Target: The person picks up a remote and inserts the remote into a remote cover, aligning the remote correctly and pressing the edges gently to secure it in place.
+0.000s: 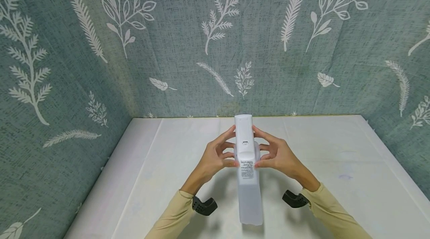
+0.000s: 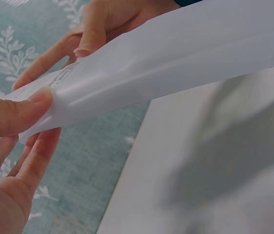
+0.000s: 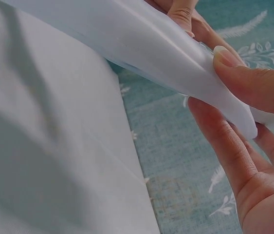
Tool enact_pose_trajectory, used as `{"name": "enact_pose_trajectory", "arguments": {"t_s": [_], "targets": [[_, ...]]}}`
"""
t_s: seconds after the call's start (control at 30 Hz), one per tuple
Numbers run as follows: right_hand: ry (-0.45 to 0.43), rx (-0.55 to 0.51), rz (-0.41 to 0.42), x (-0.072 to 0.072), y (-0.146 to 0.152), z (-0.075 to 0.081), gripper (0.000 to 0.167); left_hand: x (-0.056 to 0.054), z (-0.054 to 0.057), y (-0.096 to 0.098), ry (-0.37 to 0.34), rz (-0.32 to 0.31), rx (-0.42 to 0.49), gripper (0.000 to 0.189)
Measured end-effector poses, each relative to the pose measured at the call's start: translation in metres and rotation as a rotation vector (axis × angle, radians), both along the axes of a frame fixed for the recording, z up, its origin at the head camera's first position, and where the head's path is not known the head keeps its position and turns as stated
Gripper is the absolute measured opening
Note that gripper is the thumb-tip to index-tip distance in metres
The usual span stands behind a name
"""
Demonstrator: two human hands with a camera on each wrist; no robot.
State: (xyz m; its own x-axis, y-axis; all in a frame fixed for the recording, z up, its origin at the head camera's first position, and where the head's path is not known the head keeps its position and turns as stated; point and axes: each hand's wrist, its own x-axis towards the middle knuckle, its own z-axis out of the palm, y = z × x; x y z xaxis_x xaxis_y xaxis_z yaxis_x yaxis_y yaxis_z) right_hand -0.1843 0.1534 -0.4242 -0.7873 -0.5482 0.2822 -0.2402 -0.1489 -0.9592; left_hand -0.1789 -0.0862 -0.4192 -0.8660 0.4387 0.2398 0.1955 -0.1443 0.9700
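Yellow sleeves (image 1: 171,213) flank a white remote-like device (image 1: 244,130)

Left hand (image 1: 215,153) pinches one side, right hand (image 1: 276,153) the other, holding it over the counter (image 1: 161,171). Probably light; its pale plastic wrap (image 1: 250,205) looks thin, perhaps slippery: best gripped by the stiffer body's edges.

You have a slim white device (image 1: 244,130) lined up straight ahead, its rounded far end pointing away from you. Its near end meets a long, translucent whitish sleeve (image 1: 250,203), which extends toward you and shows fine dark print (image 1: 247,170) near the join.
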Motion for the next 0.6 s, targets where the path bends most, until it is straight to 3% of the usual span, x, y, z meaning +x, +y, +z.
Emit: {"name": "enact_pose_trajectory", "arguments": {"t_s": [0.6], "targets": [[-0.002, 0.021, -0.019, 0.0009, -0.0005, -0.0004, 0.093, 0.0007, -0.0003, -0.0001, -0.017, 0.005, 0.018, 0.097]]}}
